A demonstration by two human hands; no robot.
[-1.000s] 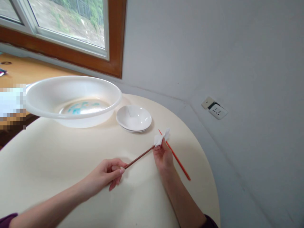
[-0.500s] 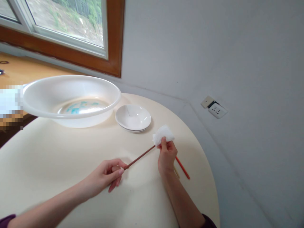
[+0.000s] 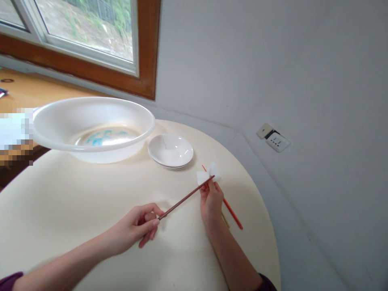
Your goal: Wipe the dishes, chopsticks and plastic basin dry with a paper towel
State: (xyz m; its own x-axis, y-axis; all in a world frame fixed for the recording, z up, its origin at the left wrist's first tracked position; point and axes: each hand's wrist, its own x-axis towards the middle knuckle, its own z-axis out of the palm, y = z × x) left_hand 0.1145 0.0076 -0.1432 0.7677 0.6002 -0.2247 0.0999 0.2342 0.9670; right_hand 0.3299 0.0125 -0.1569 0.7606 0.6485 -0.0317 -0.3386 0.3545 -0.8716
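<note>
Between finger and thumb, my left hand (image 3: 147,222) pinches one end of a brown chopstick (image 3: 186,198), which slants up to the right above the table. My right hand (image 3: 211,204) grips a white tissue (image 3: 203,178) at the chopstick's far end. The tissue is spread apart, and the chopstick's tip shows uncovered over it. Behind the right hand lie a red chopstick (image 3: 233,214) and a yellowish stick (image 3: 225,220), both partly hidden by the hand and wrist.
A large translucent basin (image 3: 91,155) stands at the back left of the round cream table (image 3: 121,186). Beside it are stacked shallow white dishes (image 3: 170,150). A wall with a socket (image 3: 277,141) rises behind the table's right edge, and a wooden desk (image 3: 36,89) stands far left.
The tissue, folded over the chopstick's far end before, is now opened out, so that the tip shows. My right hand has shifted slightly; the left stays nearly in place.
</note>
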